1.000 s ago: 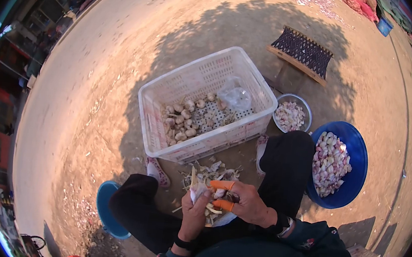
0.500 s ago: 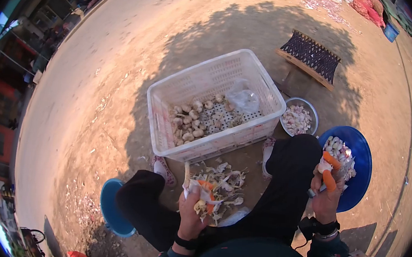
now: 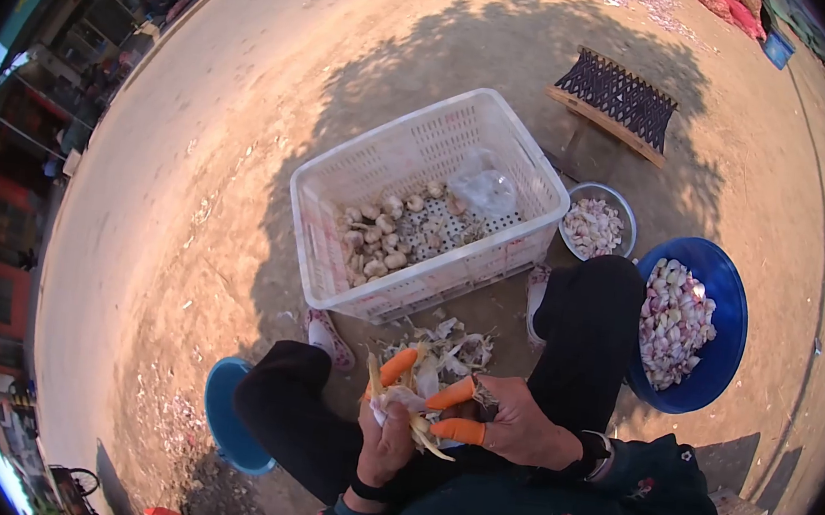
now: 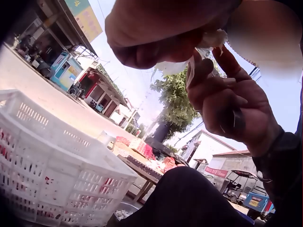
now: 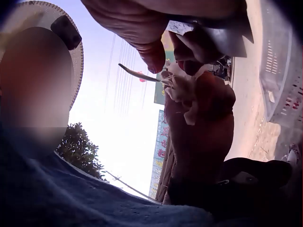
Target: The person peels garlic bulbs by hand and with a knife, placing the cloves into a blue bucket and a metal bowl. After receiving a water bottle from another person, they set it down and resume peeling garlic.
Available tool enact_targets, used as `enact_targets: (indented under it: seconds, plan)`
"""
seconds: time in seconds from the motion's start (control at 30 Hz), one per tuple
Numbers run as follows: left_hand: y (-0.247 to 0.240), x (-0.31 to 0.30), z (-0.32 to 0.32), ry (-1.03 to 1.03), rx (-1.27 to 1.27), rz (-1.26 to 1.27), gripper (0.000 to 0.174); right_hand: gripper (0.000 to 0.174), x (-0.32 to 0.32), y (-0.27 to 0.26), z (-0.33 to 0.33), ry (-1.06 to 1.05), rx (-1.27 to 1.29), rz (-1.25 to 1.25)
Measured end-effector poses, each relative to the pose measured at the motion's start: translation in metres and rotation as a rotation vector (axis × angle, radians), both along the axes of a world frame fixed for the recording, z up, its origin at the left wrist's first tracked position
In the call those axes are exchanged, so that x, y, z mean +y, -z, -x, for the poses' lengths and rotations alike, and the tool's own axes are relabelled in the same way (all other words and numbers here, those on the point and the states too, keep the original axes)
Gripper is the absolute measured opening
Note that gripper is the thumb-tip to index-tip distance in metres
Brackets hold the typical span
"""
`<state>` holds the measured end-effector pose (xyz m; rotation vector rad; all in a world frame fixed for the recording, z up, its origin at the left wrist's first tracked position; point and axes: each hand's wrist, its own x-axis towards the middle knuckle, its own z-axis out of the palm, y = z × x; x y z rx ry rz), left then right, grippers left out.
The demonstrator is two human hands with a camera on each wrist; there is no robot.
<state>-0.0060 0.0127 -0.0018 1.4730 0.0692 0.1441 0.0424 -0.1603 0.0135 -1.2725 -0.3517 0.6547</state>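
My left hand (image 3: 385, 448) grips a garlic bulb (image 3: 402, 398) with loose papery skin and a long pale stalk. My right hand (image 3: 521, 428), with orange covers on its fingers, meets the bulb from the right, fingers curled at its loose skin. In the right wrist view the garlic (image 5: 180, 90) lies between both hands, a thin stalk sticking out. A dark item shows in the right palm in the left wrist view; I cannot tell what it is. Peelings (image 3: 448, 347) lie on the ground just beyond the hands.
A white crate (image 3: 342, 165) with garlic bulbs and a plastic bag stands ahead. To the right are a metal bowl (image 3: 632, 230) and a blue basin (image 3: 733, 321), both with cloves. A teal basin (image 3: 225, 419) is at left, a low stool (image 3: 615, 98) beyond.
The right hand has come back from over the blue basin to the garlic at the left hand. The basin's cloves are uncovered again, and the left hand still holds its bulb.
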Motion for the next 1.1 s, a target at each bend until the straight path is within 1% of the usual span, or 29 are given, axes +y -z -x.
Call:
enact_targets:
  seconds: [0.07, 0.1, 0.17, 0.2, 0.23, 0.27, 0.3, 0.37, 0.4, 0.43, 0.47, 0.5, 0.57, 0.6, 0.63, 0.67, 0.7, 0.73, 0.8, 0.83, 0.87, 0.9, 0.93, 0.97, 1.0, 1.03, 1.07, 1.1]
  plan:
    - [0.008, 0.004, 0.003, 0.016, 0.004, -0.023, 0.055, 0.034, 0.011, 0.001, -0.002, -0.064, -0.048, 0.040]
    - [0.008, 0.004, 0.003, 0.039, 0.006, -0.049, 0.052, 0.034, 0.015, 0.005, 0.000, -0.070, -0.046, 0.044]
    - [0.004, -0.002, -0.001, 0.047, 0.034, -0.001, 0.051, 0.033, 0.022, 0.014, 0.005, 0.001, 0.051, -0.189]
    - [-0.001, -0.006, -0.003, 0.060, 0.063, 0.041, 0.049, 0.033, 0.020, 0.012, 0.004, 0.001, 0.055, -0.185]
    - [-0.005, -0.009, -0.005, 0.061, 0.066, 0.045, 0.049, 0.030, 0.016, 0.008, 0.003, 0.006, -0.112, -0.051]
    - [-0.009, -0.013, -0.007, 0.026, 0.119, 0.061, 0.042, 0.028, 0.013, 0.006, 0.002, 0.012, -0.279, 0.083]
    - [-0.011, -0.015, -0.008, -0.006, 0.172, 0.076, 0.039, 0.028, 0.012, 0.011, 0.004, 0.018, -0.276, 0.086]
    - [-0.008, -0.019, -0.009, 0.000, 0.161, 0.123, 0.042, 0.023, 0.012, 0.023, 0.009, 0.024, -0.173, 0.079]
    - [-0.008, -0.019, -0.009, -0.004, 0.143, 0.167, 0.046, 0.023, 0.011, 0.019, 0.006, 0.024, -0.174, 0.082]
    - [-0.008, -0.018, -0.009, -0.005, 0.142, 0.168, 0.046, 0.021, 0.010, 0.011, 0.003, -0.028, 0.101, -0.080]
    - [-0.008, -0.017, -0.008, 0.009, 0.180, 0.243, 0.049, 0.020, 0.009, 0.006, -0.001, -0.080, 0.377, -0.242]
    - [-0.009, -0.016, -0.008, 0.020, 0.216, 0.319, 0.054, 0.020, 0.008, 0.006, -0.003, -0.083, 0.377, -0.240]
    - [-0.011, -0.015, -0.011, -0.007, 0.247, 0.362, 0.056, 0.024, 0.005, 0.009, -0.008, -0.114, 0.570, -0.305]
    - [-0.012, -0.016, -0.013, -0.027, 0.280, 0.404, 0.057, 0.024, 0.005, 0.012, -0.009, -0.114, 0.566, -0.304]
    - [-0.012, -0.016, -0.015, -0.023, 0.276, 0.404, 0.057, 0.024, 0.004, 0.019, -0.010, -0.107, 0.649, -0.376]
    - [-0.010, -0.017, -0.017, -0.051, 0.254, 0.466, 0.055, 0.023, 0.004, 0.025, -0.011, -0.098, 0.731, -0.450]
    - [-0.008, -0.017, -0.019, -0.078, 0.233, 0.527, 0.054, 0.023, 0.002, 0.029, -0.011, -0.092, 0.727, -0.451]
    - [-0.002, -0.014, -0.019, -0.070, 0.232, 0.528, 0.054, 0.023, 0.001, 0.032, -0.012, -0.097, 0.769, -0.488]
    - [0.013, -0.001, -0.017, -0.023, 0.341, 0.431, 0.049, 0.023, -0.007, 0.032, -0.012, -0.097, 0.802, -0.524]
    - [0.015, 0.000, -0.020, 0.001, 0.311, 0.384, 0.040, 0.021, -0.014, 0.029, -0.013, -0.050, 0.794, -0.508]
    - [0.021, 0.004, -0.022, 0.007, 0.300, 0.384, 0.040, 0.020, -0.022, 0.026, -0.014, -0.004, 0.784, -0.492]
    - [0.030, 0.008, -0.022, -0.007, 0.307, 0.319, 0.037, 0.018, -0.032, 0.023, -0.016, 0.064, 0.684, -0.506]
    - [0.034, 0.013, -0.022, -0.023, 0.313, 0.255, 0.035, 0.017, -0.046, 0.021, -0.017, 0.157, 0.643, -0.514]
    - [0.035, 0.019, -0.023, -0.011, 0.363, 0.248, 0.031, 0.017, -0.063, 0.016, -0.018, 0.254, 0.590, -0.526]
    - [0.038, 0.027, -0.024, -0.009, 0.353, 0.249, 0.031, 0.018, -0.080, 0.015, -0.018, 0.358, 0.534, -0.616]
    - [0.043, 0.035, -0.026, 0.032, 0.389, 0.110, 0.029, 0.020, -0.097, 0.014, -0.017, 0.488, 0.498, -0.670]
    - [0.051, 0.044, -0.027, 0.071, 0.425, -0.030, 0.026, 0.021, -0.114, 0.025, -0.015, 0.601, 0.495, -0.806]
    - [0.064, 0.052, -0.027, 0.067, 0.477, -0.018, 0.029, 0.024, -0.136, 0.033, -0.016, 0.679, 0.404, -0.745]
